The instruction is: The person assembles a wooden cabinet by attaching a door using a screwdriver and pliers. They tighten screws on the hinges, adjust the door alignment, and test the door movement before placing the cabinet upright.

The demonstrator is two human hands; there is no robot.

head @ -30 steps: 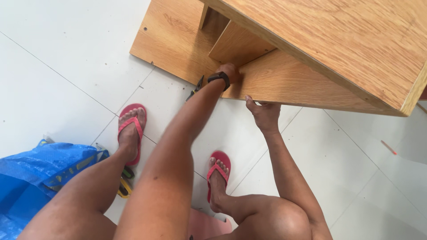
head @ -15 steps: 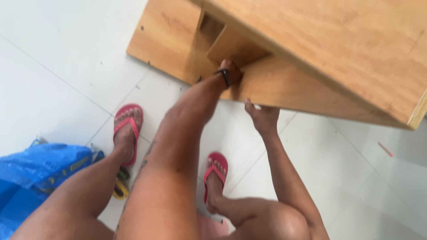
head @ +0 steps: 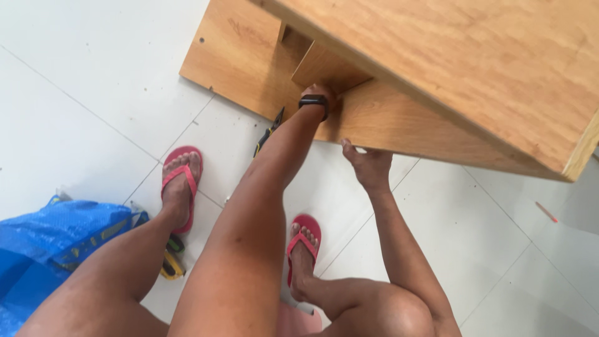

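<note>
The left hand (head: 324, 98), a black band at its wrist, reaches under the wooden cabinet (head: 449, 81) and presses against a small inner panel (head: 324, 68) — its fingers are hidden, so its grip cannot be told. The right hand (head: 368, 165) sits at five o'clock from the left, fingers curled up against the cabinet's lower edge. The cabinet spans twelve to three o'clock above both hands; pliers (head: 268, 132) lie at nine o'clock on the white tile floor (head: 93, 93) — a blue bag (head: 43, 243) lies farther out at eight.
</note>
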